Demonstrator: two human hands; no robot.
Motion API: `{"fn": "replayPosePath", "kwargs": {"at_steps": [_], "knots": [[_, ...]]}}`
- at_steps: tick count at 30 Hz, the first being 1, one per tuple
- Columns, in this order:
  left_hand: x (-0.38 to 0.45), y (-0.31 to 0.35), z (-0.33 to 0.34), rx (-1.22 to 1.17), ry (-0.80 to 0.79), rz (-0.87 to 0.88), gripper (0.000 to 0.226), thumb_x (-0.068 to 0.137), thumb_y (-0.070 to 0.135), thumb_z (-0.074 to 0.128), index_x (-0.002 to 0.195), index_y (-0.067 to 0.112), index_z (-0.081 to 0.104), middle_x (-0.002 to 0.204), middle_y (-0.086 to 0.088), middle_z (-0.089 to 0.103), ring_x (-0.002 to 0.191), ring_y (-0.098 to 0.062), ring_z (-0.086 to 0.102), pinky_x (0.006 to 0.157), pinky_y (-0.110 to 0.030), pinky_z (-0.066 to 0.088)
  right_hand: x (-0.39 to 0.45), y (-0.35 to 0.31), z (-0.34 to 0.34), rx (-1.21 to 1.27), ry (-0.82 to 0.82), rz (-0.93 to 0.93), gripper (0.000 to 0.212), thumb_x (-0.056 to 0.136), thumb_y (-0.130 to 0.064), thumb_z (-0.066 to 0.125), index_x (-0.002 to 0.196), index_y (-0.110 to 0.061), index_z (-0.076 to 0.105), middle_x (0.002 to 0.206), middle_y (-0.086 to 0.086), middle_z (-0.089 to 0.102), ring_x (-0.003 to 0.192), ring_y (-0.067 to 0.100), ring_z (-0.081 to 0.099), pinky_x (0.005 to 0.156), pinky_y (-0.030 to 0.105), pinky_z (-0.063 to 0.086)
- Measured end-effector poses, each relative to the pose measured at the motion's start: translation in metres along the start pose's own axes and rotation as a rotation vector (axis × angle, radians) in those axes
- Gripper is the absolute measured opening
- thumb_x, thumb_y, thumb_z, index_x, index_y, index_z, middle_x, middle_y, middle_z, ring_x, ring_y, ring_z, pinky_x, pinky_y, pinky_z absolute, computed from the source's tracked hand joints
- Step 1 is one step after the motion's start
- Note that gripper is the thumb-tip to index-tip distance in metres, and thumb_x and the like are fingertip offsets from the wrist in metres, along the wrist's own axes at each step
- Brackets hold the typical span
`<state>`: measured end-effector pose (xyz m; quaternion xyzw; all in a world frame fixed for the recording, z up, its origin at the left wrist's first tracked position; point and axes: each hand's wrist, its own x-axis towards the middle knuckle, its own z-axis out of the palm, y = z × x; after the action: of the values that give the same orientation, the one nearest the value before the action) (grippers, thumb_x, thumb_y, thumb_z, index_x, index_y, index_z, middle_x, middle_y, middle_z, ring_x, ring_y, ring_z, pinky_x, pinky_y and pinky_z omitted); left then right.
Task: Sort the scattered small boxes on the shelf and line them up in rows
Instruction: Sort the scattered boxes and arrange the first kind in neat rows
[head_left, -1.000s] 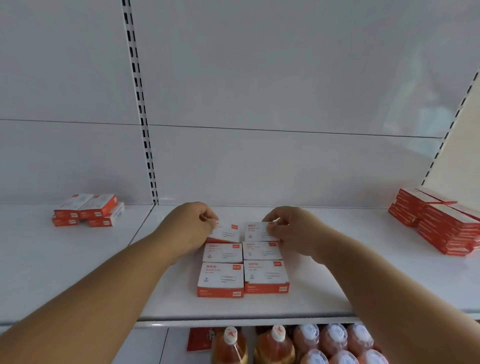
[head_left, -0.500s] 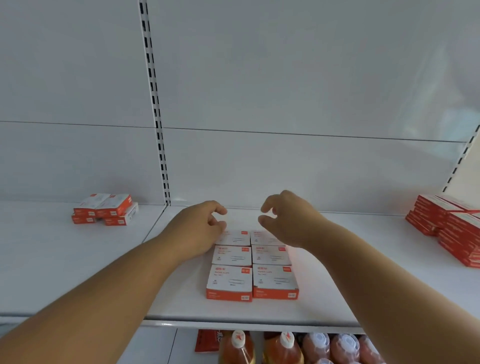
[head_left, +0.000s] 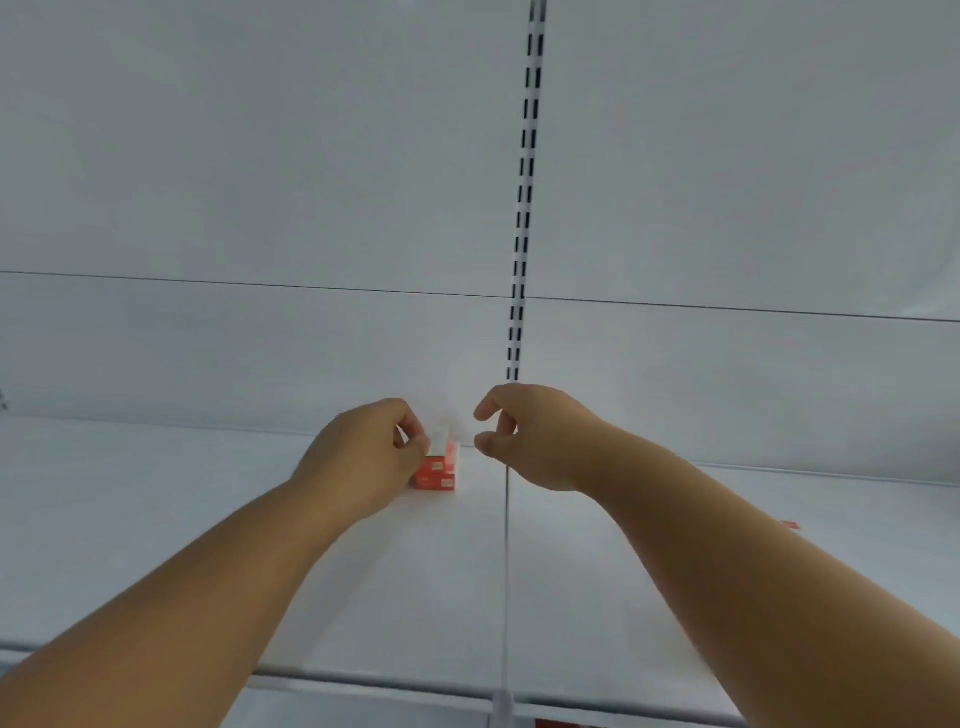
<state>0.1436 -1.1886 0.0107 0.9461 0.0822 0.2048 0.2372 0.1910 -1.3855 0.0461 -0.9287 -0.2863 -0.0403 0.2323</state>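
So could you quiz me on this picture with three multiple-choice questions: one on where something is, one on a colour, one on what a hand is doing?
1. Where is the small stack of boxes?
A. Left of the seam in the shelf
B. Right of that seam
C. On the lower shelf

2. What colour are the boxes' sides?
A. Blue
B. Green
C. Orange-red

3. What is the right hand doing?
A. Gripping a bottle
B. Holding nothing, fingers loosely curled
C. Lying flat on the shelf

Answers:
1 A, the stack sits left of the seam, beside the left hand.
2 C, the fronts show orange-red.
3 B, nothing lies between its fingers.
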Motion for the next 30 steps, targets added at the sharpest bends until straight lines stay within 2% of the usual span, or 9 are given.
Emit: {"fn": "replayPosePath", "kwargs": {"at_steps": [3,6,9,13,17,19,21,24,30], "knots": [[0.019,-0.031,-0.005,0.007,0.032,-0.093,0.012,0.091,0.042,0.059,0.095,0.031,0.058,0.095,0.006,0.066,0.083,-0.015,0.062,0.067,-0.030,0.046,0.027,-0.020,0.024,-0.015,-0.049,0.066,0.045,0.089,-0.044,0.064,0.129,-0.027,0.054,0.122,-0.003,0.059,0.098,0.017,0.058,0.088,0.033,0.049],[0.032,-0.051,0.000,0.009,-0.064,-0.129,0.048,0.091,0.045,0.059,0.133,0.022,0.052,0.127,-0.004,0.060,0.114,-0.025,0.057,0.093,-0.037,0.047,0.042,-0.028,0.043,-0.034,-0.091,0.130,0.071,0.083,-0.045,0.070,0.145,-0.025,0.041,0.142,0.001,0.045,0.123,0.025,0.051,0.098,0.036,0.046],[0.033,-0.060,0.008,-0.021,-0.158,-0.061,0.058,0.094,0.047,0.054,0.146,0.024,0.043,0.146,-0.001,0.050,0.131,-0.025,0.046,0.107,-0.043,0.040,0.049,-0.030,0.053,-0.068,-0.134,0.146,0.080,0.084,-0.040,0.070,0.151,-0.023,0.031,0.150,-0.001,0.038,0.132,0.024,0.043,0.101,0.035,0.040],[0.029,-0.066,0.010,-0.169,-0.201,0.053,0.062,0.085,0.044,0.070,0.141,0.028,0.049,0.137,0.004,0.057,0.121,-0.018,0.054,0.104,-0.041,0.044,0.051,-0.030,0.056,-0.060,-0.109,0.187,0.082,0.079,-0.039,0.075,0.149,-0.021,0.036,0.142,0.003,0.042,0.123,0.026,0.049,0.099,0.038,0.046],[0.023,-0.068,0.005,-0.241,-0.145,0.178,0.084,0.074,0.041,0.083,0.146,0.025,0.040,0.137,0.006,0.045,0.116,-0.010,0.051,0.097,-0.027,0.045,0.046,-0.032,0.054,-0.032,-0.063,0.264,0.073,0.065,-0.045,0.085,0.126,-0.020,0.053,0.115,0.001,0.041,0.092,0.020,0.056,0.071,0.031,0.054],[0.017,-0.064,0.001,-0.308,-0.109,0.214,0.088,0.073,0.039,0.085,0.146,0.029,0.037,0.132,0.013,0.038,0.105,-0.001,0.052,0.085,-0.016,0.045,0.039,-0.030,0.052,0.029,0.035,0.247,0.066,0.063,-0.041,0.086,0.116,-0.027,0.048,0.108,-0.003,0.042,0.085,0.013,0.055,0.056,0.022,0.050],[0.012,-0.057,-0.003,-0.394,-0.027,0.194,0.085,0.073,0.034,0.086,0.144,0.032,0.038,0.126,0.016,0.034,0.106,-0.003,0.055,0.074,-0.010,0.048,0.030,-0.026,0.047,0.162,0.150,0.229,0.065,0.063,-0.033,0.086,0.110,-0.033,0.041,0.102,-0.007,0.047,0.084,0.013,0.059,0.048,0.019,0.049],[0.006,-0.043,-0.012,-0.577,0.082,0.141,0.074,0.075,0.022,0.085,0.132,0.042,0.043,0.125,0.015,0.037,0.109,-0.013,0.058,0.064,-0.004,0.050,0.010,-0.022,0.036,0.515,0.272,0.213,0.070,0.060,-0.023,0.091,0.109,-0.035,0.042,0.094,-0.002,0.061,0.074,0.021,0.069,0.053,0.025,0.056],[-0.012,0.007,-0.013,-0.938,-0.041,0.067,0.074,0.072,0.007,0.085,0.100,0.062,0.045,0.110,0.008,0.063,0.101,-0.017,0.063,0.072,-0.028,0.061,-0.030,-0.010,0.005,1.081,0.351,0.085,0.057,0.072,-0.011,0.085,0.118,-0.030,0.057,0.090,0.012,0.072,0.063,0.016,0.059,0.057,0.022,0.048]]}}
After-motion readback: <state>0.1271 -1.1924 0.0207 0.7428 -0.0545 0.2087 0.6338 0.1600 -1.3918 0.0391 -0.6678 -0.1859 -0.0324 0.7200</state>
